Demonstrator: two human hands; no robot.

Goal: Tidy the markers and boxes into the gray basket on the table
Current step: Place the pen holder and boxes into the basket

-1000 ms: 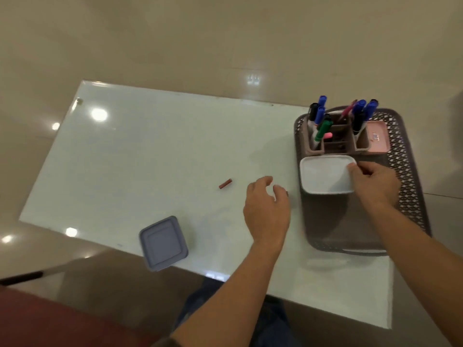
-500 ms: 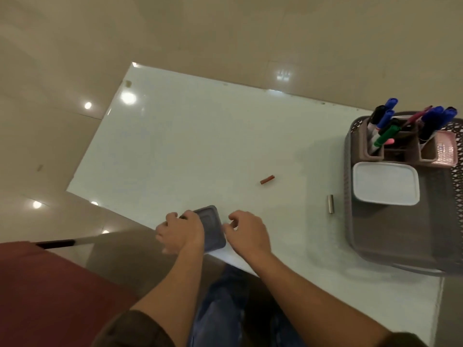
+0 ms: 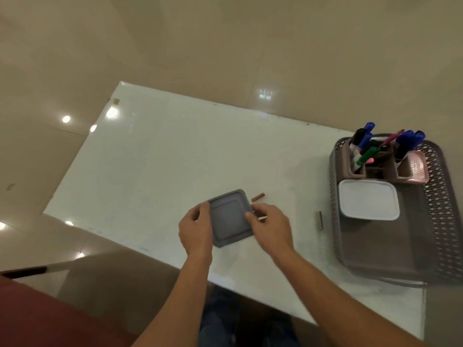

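The small gray-blue box point(image 3: 230, 217) had come in from the near edge of the table point(image 3: 162, 159) since half a second before, and now sat close beside the little reddish-brown piece point(image 3: 258, 197); both hands had travelled with it; the left hand point(image 3: 196, 230) gripped its left side, thumb up near the lid's corner; the right hand point(image 3: 271, 227) gripped its right side, thumb laid on the lid's edge and fingers curled round the flank; whether the box rested on the table or was lifted just clear of it, I could not tell. A short metallic cylinder point(image 3: 320, 220) lay between the hands and the gray basket point(image 3: 334, 209), just beside the basket's wall; the basket stood at the table's right end; inside it a white lidded box point(image 3: 368, 200) sat in front of a divided holder point(image 3: 360, 172) stuffed with markers point(image 3: 364, 142), blue, black, green and pink, their caps upward and leaning.
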